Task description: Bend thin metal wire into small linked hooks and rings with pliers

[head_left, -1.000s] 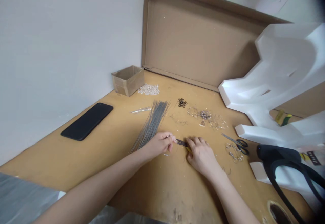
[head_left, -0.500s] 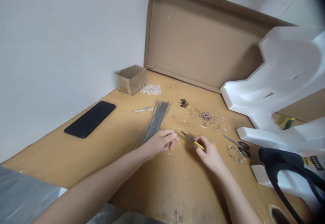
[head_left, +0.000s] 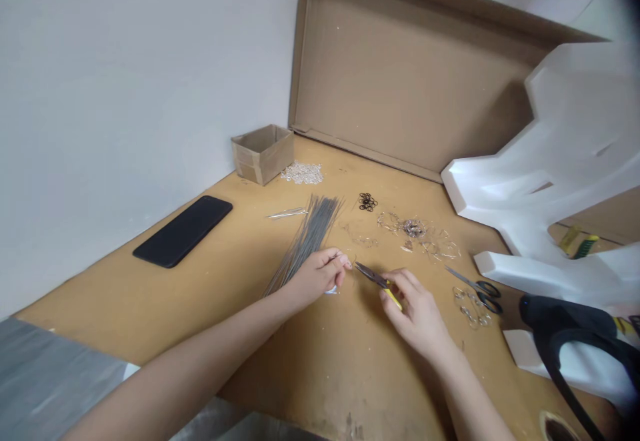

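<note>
My left hand is closed, pinching a thin piece of wire between thumb and fingers; much of the wire is hidden or too fine to follow. My right hand grips pliers with yellow handles, and their dark jaws point left at the wire, close to my left fingertips. Whether the jaws touch the wire I cannot tell. Beneath and behind my left hand lies a bundle of straight grey wires. A small white scrap shows just below the left fingers.
Black rings, tangled wire pieces and black-handled scissors lie to the right. At the back left stand a small cardboard box and clear beads. A black phone lies left. White foam borders the right.
The view has shifted slightly. The pliers have turned in my right hand, showing their jaws more broadly. The wire loop at my left fingertips is less visible now.
</note>
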Demonstrator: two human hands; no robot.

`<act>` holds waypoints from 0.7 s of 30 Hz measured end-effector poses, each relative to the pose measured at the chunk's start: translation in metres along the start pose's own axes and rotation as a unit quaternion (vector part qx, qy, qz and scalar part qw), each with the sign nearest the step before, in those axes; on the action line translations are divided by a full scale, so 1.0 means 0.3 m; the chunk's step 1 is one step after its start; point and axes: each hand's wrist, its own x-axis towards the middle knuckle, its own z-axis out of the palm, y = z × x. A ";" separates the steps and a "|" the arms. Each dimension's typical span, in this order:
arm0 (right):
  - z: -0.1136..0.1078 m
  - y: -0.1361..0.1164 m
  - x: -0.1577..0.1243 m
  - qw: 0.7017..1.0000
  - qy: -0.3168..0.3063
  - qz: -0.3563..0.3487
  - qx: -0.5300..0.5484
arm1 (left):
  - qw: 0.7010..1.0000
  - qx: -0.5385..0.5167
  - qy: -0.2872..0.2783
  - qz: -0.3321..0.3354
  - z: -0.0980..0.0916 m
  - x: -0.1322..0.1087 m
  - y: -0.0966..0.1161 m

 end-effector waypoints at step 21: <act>0.005 -0.036 -0.017 0.983 0.069 -0.060 -0.157 | 1.000 -0.002 -0.009 -0.010 0.007 -0.002 -0.001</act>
